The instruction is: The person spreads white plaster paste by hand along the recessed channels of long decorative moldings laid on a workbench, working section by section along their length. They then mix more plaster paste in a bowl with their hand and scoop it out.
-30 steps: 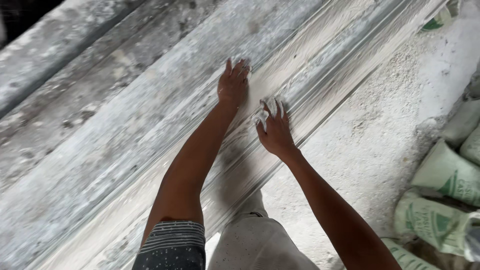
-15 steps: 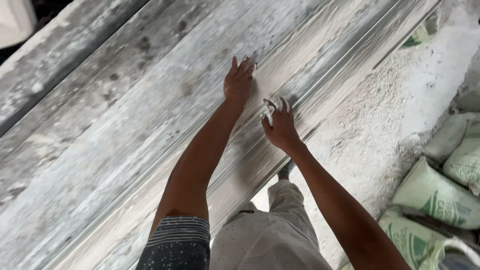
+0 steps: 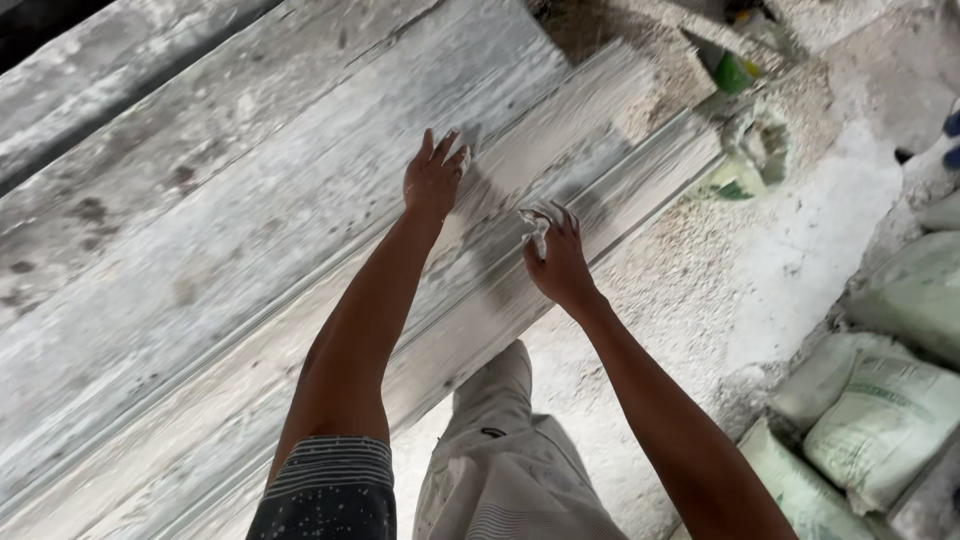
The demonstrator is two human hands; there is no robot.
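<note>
A long grey-white moulded slab [image 3: 250,250] with stepped ridges runs diagonally across the view, dusted with white powder. My left hand [image 3: 434,178] lies flat on its upper face, fingers spread. My right hand [image 3: 556,256] rests on the lower ridged edge and pinches a small white scrap [image 3: 537,230], rag or paper, against the surface. Both hands are near the slab's far end. My dusty trouser leg and shoe [image 3: 495,400] show below, beside the slab.
White dusty floor [image 3: 800,250] lies to the right. Several pale green-white sacks [image 3: 880,420] are stacked at the lower right. A round hollow with green scraps [image 3: 755,150] sits past the slab's end. More grey slabs [image 3: 100,90] lie at the upper left.
The view has shifted toward the slab's far end, now visible. Both hands have slid along the slab in that direction, the right still holding the white scrap.
</note>
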